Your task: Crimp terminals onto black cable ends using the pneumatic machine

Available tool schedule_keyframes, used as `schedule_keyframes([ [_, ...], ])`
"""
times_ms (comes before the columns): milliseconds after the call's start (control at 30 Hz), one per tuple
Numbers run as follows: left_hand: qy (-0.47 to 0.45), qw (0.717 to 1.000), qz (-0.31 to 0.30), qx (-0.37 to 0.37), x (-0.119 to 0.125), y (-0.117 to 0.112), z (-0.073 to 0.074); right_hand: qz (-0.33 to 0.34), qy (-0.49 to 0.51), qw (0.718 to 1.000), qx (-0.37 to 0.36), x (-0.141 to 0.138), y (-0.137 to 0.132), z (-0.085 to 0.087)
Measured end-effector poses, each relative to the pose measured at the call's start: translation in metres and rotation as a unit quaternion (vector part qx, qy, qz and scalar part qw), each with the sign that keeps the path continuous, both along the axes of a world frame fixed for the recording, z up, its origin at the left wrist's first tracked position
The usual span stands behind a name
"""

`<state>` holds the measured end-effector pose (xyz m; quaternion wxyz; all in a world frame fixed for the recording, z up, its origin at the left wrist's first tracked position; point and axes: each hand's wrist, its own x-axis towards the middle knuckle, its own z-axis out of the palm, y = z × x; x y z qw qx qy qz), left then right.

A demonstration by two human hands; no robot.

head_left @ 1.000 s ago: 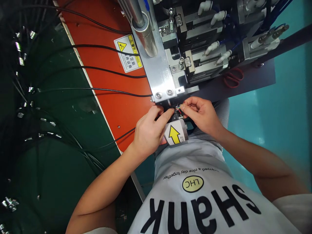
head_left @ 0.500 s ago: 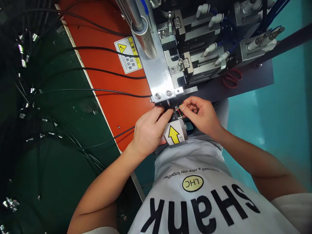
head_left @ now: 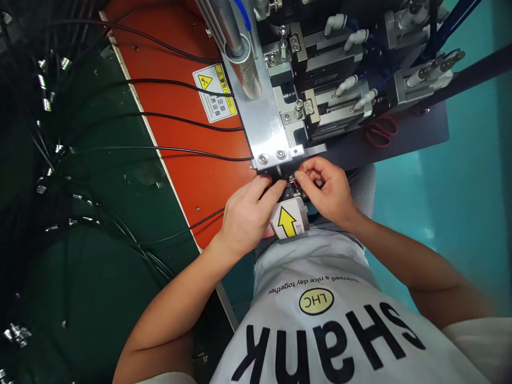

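Observation:
My left hand is closed, its fingers pinching a thin black cable end at the front of a metal machine head. My right hand is closed in a pinch on the cable's small coloured wires, red among them, right under the machine's silver plate. Both hands meet just above a white tag with a yellow arrow. What lies between the fingertips is mostly hidden.
Several black cables run across the red mat to the machine, with metal plug ends over the green surface at left. A yellow warning label sits on the mat. Red-handled scissors lie on the dark plate at right.
The view has shifted slightly right and down. Both hands stay pinched at the same spot under the machine head, with only small finger adjustments.

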<state>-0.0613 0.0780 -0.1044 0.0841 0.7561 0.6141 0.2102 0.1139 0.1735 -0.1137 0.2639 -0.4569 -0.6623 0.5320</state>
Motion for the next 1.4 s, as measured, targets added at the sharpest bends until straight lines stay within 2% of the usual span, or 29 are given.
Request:
schedule_keyframes([
  [200,-0.006,1.000,-0.001,-0.008,-0.001,0.000,0.000,-0.010,0.016,0.998,-0.059,0.002,-0.002,-0.007],
  [333,-0.012,1.000,-0.001,-0.007,-0.001,0.000,0.000,-0.012,0.046,0.990,-0.135,0.004,0.002,-0.005],
  [400,-0.017,1.000,0.001,-0.007,0.000,0.000,0.001,-0.013,0.046,0.988,-0.148,0.002,0.003,-0.003],
  [500,-0.025,1.000,0.008,-0.012,0.000,0.000,0.002,-0.020,0.022,0.996,-0.080,-0.003,0.002,0.000],
  [633,-0.021,1.000,0.005,-0.010,0.001,0.000,0.002,-0.015,-0.007,0.994,0.105,-0.006,-0.002,0.004],
  [733,-0.021,1.000,0.005,-0.008,0.001,0.001,0.001,-0.005,-0.012,0.989,0.147,-0.005,-0.005,0.003],
  [800,-0.022,1.000,0.006,-0.009,0.001,0.001,0.001,-0.017,-0.008,0.995,0.100,-0.004,-0.007,0.001],
  [867,-0.022,1.000,0.004,-0.009,0.001,0.001,0.002,-0.033,0.013,0.999,-0.003,-0.004,-0.006,-0.001],
  [967,-0.021,1.000,0.005,-0.008,0.001,0.002,0.002,-0.045,0.056,0.983,-0.168,-0.005,-0.004,-0.001],
  [1033,-0.021,1.000,0.004,-0.007,0.001,0.002,0.002,-0.040,0.066,0.972,-0.220,-0.003,-0.003,0.000],
  [1100,-0.022,1.000,0.002,-0.006,0.001,0.002,0.003,-0.051,0.065,0.974,-0.210,0.001,-0.005,0.001],
  [1200,-0.028,1.000,0.004,-0.013,0.001,0.002,0.003,-0.062,0.050,0.986,-0.147,0.009,-0.015,0.002],
  [1333,-0.032,0.999,0.010,-0.018,0.001,0.002,0.004,-0.028,0.025,0.990,-0.139,0.012,-0.024,0.005],
  [1400,-0.032,0.999,0.010,-0.019,0.002,0.002,0.004,-0.022,-0.002,0.995,-0.093,0.011,-0.023,0.009],
])
